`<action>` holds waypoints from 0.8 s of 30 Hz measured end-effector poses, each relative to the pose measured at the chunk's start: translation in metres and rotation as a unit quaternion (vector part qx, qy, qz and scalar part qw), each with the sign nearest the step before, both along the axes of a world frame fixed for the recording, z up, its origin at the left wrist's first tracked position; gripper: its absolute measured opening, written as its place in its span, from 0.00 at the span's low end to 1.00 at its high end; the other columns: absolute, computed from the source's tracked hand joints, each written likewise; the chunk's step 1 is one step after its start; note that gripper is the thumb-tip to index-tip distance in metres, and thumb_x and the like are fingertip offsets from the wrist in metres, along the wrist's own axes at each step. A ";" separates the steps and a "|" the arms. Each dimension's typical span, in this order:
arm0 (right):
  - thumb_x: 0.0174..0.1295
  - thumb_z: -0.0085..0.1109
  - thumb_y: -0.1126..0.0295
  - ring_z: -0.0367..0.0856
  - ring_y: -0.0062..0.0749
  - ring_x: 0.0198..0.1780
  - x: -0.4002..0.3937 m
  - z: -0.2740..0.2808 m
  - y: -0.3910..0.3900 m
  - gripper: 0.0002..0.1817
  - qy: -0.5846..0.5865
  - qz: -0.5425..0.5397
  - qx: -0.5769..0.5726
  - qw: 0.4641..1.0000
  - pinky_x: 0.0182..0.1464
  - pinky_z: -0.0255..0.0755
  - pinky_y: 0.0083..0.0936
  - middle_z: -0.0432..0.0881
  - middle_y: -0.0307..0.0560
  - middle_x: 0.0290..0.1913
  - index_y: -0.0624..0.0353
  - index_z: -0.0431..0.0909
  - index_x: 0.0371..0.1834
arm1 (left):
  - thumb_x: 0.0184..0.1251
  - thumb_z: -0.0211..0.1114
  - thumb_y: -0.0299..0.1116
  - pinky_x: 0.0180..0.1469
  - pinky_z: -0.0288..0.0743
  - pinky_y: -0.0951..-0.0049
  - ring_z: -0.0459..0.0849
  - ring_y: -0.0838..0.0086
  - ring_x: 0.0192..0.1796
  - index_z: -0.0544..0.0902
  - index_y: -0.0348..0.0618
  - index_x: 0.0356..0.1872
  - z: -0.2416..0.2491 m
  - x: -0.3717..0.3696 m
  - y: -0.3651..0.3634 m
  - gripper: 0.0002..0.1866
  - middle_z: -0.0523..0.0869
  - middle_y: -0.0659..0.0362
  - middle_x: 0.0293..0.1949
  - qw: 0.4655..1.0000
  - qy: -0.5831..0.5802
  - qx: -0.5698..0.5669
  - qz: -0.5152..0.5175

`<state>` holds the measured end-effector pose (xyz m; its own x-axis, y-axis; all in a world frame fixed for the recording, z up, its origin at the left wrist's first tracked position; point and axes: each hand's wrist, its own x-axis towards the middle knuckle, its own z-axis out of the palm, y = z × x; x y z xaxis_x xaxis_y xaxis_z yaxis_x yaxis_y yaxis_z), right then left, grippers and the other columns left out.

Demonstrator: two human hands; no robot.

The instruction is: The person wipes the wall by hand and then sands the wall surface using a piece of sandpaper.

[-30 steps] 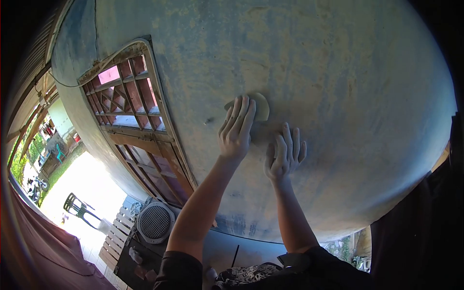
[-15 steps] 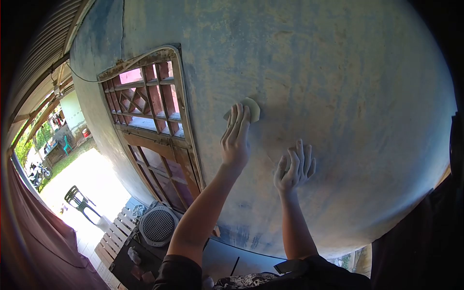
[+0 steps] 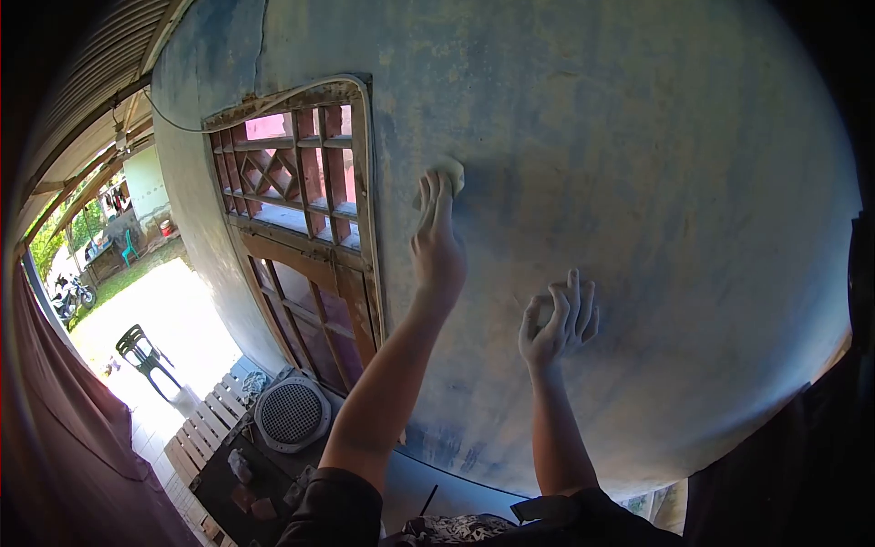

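On the wall (image 3: 674,210), our left hand (image 3: 439,251) has slid the pale sheet (image 3: 453,171) closer to the right edge of the wooden frame (image 3: 367,210), grip pressed together over it, apparently reaching another patch. Our right hand (image 3: 558,330), loosely spread, is lower. The surface looks blotchy blue-grey; a dark chair (image 3: 132,344) stands outside.

Daylight is coming from the left, blowing the ground (image 3: 193,305) out to white. Wall (image 3: 656,191) is sitting dim, lower right edge catching sheen. Left hand's fingers (image 3: 444,208) are casting shadow rightward. Fisheye is bowing wall edges; frame corners are blacking out.
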<state>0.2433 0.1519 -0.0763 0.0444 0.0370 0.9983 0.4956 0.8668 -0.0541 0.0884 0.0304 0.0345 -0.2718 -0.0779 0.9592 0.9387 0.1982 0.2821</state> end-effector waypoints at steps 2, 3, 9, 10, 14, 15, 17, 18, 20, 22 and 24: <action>0.74 0.61 0.54 0.72 0.51 0.81 0.008 0.004 0.001 0.20 0.000 0.005 -0.006 1.000 0.79 0.53 0.50 0.82 0.45 0.77 0.49 0.82 0.63 | 0.79 0.47 0.13 0.79 0.73 0.53 0.71 0.45 0.81 0.73 0.30 0.77 0.035 -0.020 -0.009 0.28 0.75 0.37 0.77 1.000 0.002 0.021 0.019; 0.73 0.63 0.54 0.69 0.49 0.83 0.015 0.013 -0.001 0.22 -0.042 0.023 -0.009 0.999 0.81 0.51 0.50 0.79 0.44 0.79 0.48 0.82 0.66 | 0.79 0.47 0.13 0.80 0.73 0.52 0.71 0.45 0.80 0.73 0.30 0.77 0.049 -0.028 -0.011 0.27 0.75 0.37 0.77 0.998 0.009 0.043 0.045; 0.68 0.70 0.56 0.58 0.40 0.89 0.059 0.140 0.034 0.32 -0.188 0.061 0.083 0.977 0.88 0.44 0.51 0.68 0.39 0.86 0.44 0.77 0.76 | 0.80 0.52 0.14 0.75 0.82 0.54 0.79 0.50 0.76 0.75 0.39 0.78 0.051 0.014 0.032 0.28 0.77 0.43 0.77 0.999 0.008 0.026 -0.040; 0.68 0.70 0.57 0.59 0.39 0.89 0.065 0.169 0.034 0.32 -0.189 0.045 0.089 0.977 0.88 0.46 0.51 0.69 0.38 0.86 0.42 0.77 0.76 | 0.78 0.55 0.13 0.74 0.84 0.55 0.80 0.53 0.75 0.75 0.42 0.79 0.032 0.024 0.042 0.30 0.77 0.45 0.77 0.995 0.090 -0.002 -0.038; 0.69 0.69 0.58 0.60 0.36 0.88 0.081 0.241 0.033 0.31 -0.214 -0.003 0.110 0.971 0.87 0.50 0.52 0.69 0.33 0.86 0.40 0.76 0.77 | 0.73 0.59 0.10 0.76 0.80 0.54 0.78 0.52 0.77 0.74 0.43 0.80 0.026 0.022 0.031 0.35 0.77 0.46 0.78 0.974 0.215 -0.069 -0.019; 0.70 0.68 0.57 0.59 0.35 0.88 0.081 0.247 0.033 0.31 -0.222 -0.008 0.114 0.968 0.88 0.51 0.52 0.67 0.30 0.86 0.38 0.76 0.77 | 0.74 0.59 0.12 0.77 0.80 0.55 0.77 0.51 0.77 0.75 0.42 0.78 0.034 0.004 0.020 0.32 0.76 0.46 0.78 0.975 0.211 -0.074 -0.009; 0.70 0.68 0.56 0.58 0.34 0.88 0.076 0.243 0.038 0.30 -0.222 -0.020 0.127 0.967 0.88 0.50 0.52 0.66 0.29 0.87 0.37 0.76 0.76 | 0.75 0.60 0.14 0.77 0.79 0.55 0.76 0.50 0.78 0.76 0.41 0.77 0.058 -0.026 0.002 0.30 0.76 0.46 0.78 0.975 0.210 -0.078 0.006; 0.71 0.67 0.56 0.57 0.33 0.89 0.074 0.240 0.041 0.30 -0.223 -0.036 0.133 0.965 0.89 0.50 0.52 0.65 0.28 0.87 0.36 0.76 0.76 | 0.75 0.59 0.14 0.78 0.79 0.57 0.76 0.50 0.78 0.76 0.42 0.77 0.074 -0.037 -0.006 0.30 0.76 0.46 0.78 0.986 0.160 -0.017 0.043; 0.71 0.67 0.56 0.56 0.32 0.89 0.074 0.240 0.040 0.29 -0.225 -0.030 0.127 0.966 0.89 0.49 0.52 0.65 0.28 0.87 0.35 0.76 0.76 | 0.75 0.59 0.13 0.78 0.78 0.59 0.76 0.50 0.78 0.77 0.42 0.77 0.096 -0.041 -0.005 0.30 0.76 0.47 0.78 0.990 0.110 0.041 0.080; 0.72 0.66 0.56 0.56 0.32 0.89 0.075 0.238 0.038 0.28 -0.232 -0.026 0.119 0.965 0.89 0.49 0.51 0.64 0.27 0.87 0.35 0.76 0.76 | 0.74 0.58 0.11 0.76 0.82 0.60 0.77 0.51 0.77 0.78 0.46 0.77 0.107 -0.024 0.012 0.32 0.76 0.49 0.78 0.989 0.069 0.074 0.111; 0.72 0.66 0.56 0.56 0.32 0.89 0.076 0.239 0.037 0.28 -0.234 -0.021 0.115 0.965 0.89 0.49 0.51 0.64 0.28 0.87 0.36 0.77 0.75 | 0.73 0.54 0.09 0.75 0.82 0.58 0.76 0.49 0.78 0.78 0.45 0.77 0.093 0.006 0.034 0.33 0.77 0.50 0.78 0.995 0.099 0.018 0.017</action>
